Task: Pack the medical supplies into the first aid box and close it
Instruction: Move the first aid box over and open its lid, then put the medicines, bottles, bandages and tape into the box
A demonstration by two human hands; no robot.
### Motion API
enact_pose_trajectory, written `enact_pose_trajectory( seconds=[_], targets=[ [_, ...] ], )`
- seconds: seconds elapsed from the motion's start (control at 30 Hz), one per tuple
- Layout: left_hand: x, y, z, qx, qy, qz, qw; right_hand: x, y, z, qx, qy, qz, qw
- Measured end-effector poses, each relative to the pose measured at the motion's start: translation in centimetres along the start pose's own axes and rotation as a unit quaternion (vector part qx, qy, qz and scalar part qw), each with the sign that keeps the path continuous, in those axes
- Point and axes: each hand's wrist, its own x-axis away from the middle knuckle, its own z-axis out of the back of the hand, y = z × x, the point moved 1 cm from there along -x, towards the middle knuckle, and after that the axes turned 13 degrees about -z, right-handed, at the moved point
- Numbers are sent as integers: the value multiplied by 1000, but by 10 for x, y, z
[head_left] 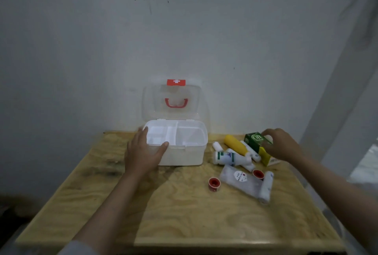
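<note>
Nothing is packed yet, I judge: the first aid box stands open, my left hand spread on its corner, right hand clamping the green carton at 3 o'clock.

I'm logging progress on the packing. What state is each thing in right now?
first aid box: lid up, tray compartments bare
left hand: resting on the box's near left corner
right hand: closing on the green carton
green carton: on the pile, tilted
yellow bottle: lying down
red tape rolls: on the table, unpacked
</note>
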Motion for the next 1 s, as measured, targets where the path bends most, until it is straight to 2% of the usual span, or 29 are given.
enact_pose_trajectory(
  seconds=[0.23, 0.4, 0.57, 0.7, 0.83, 1.0],
  targets=[
    [-10, 0, 9, -92, -40, 25, 995, 0, 31, -32, 15, -52, -68, 996],
    [-9, 1, 10, -100, -42, 14, 994, -1, 33, -40, 3, -16, -77, 997],
    [-6, 5, 6, -49, -28, 20, 998, 0, 33, -44, -18, 7, -79, 997],
    [-3, 6, 4, -25, -18, 23, 999, 5, 26, -32, -97, 64, -77, 990],
    [-5, 2, 2, -3, -20, 22, 1000, 11, 1, -3, -160, 104, 6, 982],
    [-10, 1, 2, -24, -30, 2, 999, 27, -54, 36, -169, 81, 119, 975]
  ],
)
